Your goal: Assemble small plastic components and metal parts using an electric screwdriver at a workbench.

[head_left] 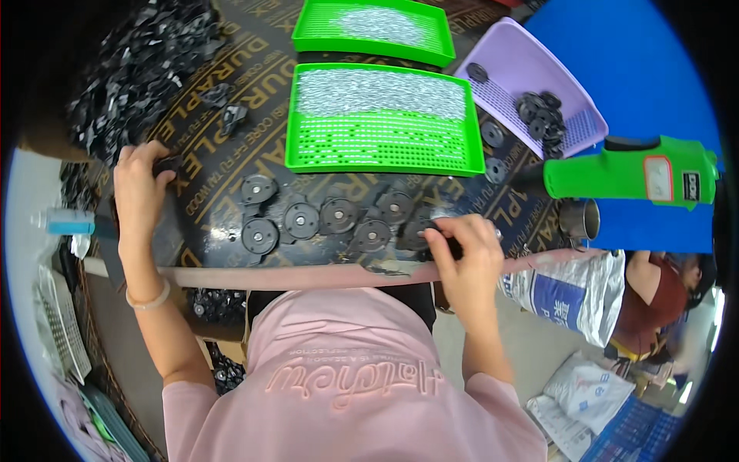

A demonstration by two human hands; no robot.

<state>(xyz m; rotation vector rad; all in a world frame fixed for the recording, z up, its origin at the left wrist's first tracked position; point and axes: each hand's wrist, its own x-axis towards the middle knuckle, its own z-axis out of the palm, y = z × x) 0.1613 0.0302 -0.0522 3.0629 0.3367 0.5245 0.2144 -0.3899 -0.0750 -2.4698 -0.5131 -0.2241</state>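
My right hand [466, 250], fingers curled, pinches the rightmost black disc [419, 231] at frame centre-right; my left hand [142, 185] grips a black part [168, 163] far left on the worktop [200, 208].

Black round discs [300, 220], bright green perforated trays [382, 142], lilac basket [517, 58], pink shirt [346, 377], blue surface [639, 69].

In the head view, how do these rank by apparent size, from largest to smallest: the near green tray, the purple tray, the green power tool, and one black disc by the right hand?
1. Near green tray
2. Purple tray and green power tool: they look alike, and fisheye bending makes it unsure
3. Black disc
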